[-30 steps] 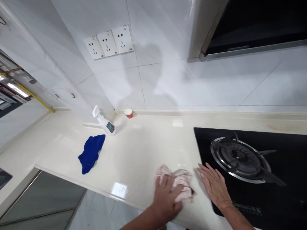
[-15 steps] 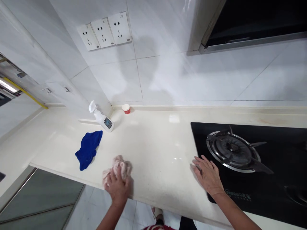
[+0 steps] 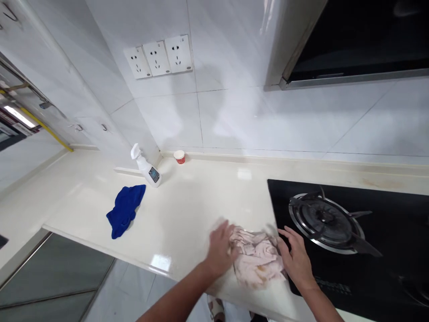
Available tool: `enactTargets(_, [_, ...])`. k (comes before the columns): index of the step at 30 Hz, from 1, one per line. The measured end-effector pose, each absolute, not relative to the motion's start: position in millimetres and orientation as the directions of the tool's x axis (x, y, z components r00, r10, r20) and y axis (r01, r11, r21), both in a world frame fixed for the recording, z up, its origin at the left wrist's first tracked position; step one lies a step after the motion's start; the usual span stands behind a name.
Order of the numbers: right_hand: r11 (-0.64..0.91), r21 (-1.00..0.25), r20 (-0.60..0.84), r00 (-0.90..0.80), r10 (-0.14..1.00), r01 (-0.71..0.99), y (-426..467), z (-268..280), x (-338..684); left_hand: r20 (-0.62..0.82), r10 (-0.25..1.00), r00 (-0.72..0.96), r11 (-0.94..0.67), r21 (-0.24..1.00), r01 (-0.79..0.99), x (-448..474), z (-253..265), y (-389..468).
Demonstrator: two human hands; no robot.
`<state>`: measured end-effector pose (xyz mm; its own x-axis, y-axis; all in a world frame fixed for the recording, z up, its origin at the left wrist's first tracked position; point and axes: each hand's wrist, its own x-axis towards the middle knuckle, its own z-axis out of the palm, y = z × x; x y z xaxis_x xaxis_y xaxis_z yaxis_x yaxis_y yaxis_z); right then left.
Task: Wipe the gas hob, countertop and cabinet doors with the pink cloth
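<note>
A crumpled pale pink cloth (image 3: 256, 257) with brown stains lies partly spread on the countertop, beside the black gas stove. My left hand (image 3: 219, 250), blurred by motion, has its fingers curled at the cloth's left edge. At the opposite edge my right hand (image 3: 296, 259) pinches the cloth between thumb and fingers, over the stove's left border. The underside of the cloth and the tips of some fingers are hidden.
The gas stove (image 3: 355, 273) has a burner (image 3: 325, 217) with raised metal supports. Farther left are a blue cloth (image 3: 125, 210), a white spray bottle (image 3: 147, 170) and a small red-and-white cup (image 3: 179, 157) against the wall. A range hood (image 3: 351, 80) hangs above.
My left hand has carried the pink cloth rightward along the counter to the stove's edge. The cloth is more spread out, and my right hand now has hold of its edge.
</note>
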<state>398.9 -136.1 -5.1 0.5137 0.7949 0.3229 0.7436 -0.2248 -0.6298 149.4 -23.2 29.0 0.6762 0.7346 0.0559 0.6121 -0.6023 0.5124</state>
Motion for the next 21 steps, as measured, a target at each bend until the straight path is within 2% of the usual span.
enactTargets(1, [-0.208, -0.617, 0.336, 0.493, 0.803, 0.759, -138.0, 2.7, 388.3, 0.064, 0.793, 0.606, -0.569, 0.431, 0.700, 127.3, 27.3, -11.2])
enactTargets(3, [-0.141, -0.526, 0.303, 0.339, 0.891, 0.839, -143.4, 13.2, 363.2, 0.065, 0.857, 0.511, -0.507, 0.275, 0.817, 82.5, 22.6, 6.4])
enactTargets(5, [-0.073, -0.405, 0.215, 0.172, 0.961, 0.912, -150.2, 12.8, 338.9, 0.077, 0.840, 0.537, -0.543, 0.160, 0.825, 47.7, 18.1, 13.9])
enactTargets(8, [0.009, -0.258, 0.161, 0.034, 0.986, 0.966, -161.9, -6.1, 314.1, 0.118, 0.797, 0.592, -0.601, 0.063, 0.797, 26.6, 14.1, 12.7])
enactTargets(13, [0.275, -0.165, 0.274, -0.224, 0.935, 0.947, -160.5, -31.4, 282.5, 0.162, 0.791, 0.590, -0.605, 0.058, 0.794, 31.4, 13.2, 10.3])
enactTargets(15, [0.325, -0.162, 0.279, -0.272, 0.921, 0.932, -138.2, -26.8, 264.6, 0.164, 0.789, 0.591, -0.608, 0.072, 0.791, 30.6, 12.8, 11.8])
enactTargets(18, [0.280, -0.207, 0.214, -0.236, 0.948, 0.937, -78.8, -9.7, 244.8, 0.171, 0.791, 0.588, -0.607, 0.090, 0.790, 26.8, 11.3, 12.8])
enactTargets(21, [0.157, -0.252, 0.106, -0.134, 0.985, 0.955, -9.9, 8.2, 255.8, 0.178, 0.803, 0.568, -0.589, 0.103, 0.801, 25.5, 10.7, 12.1])
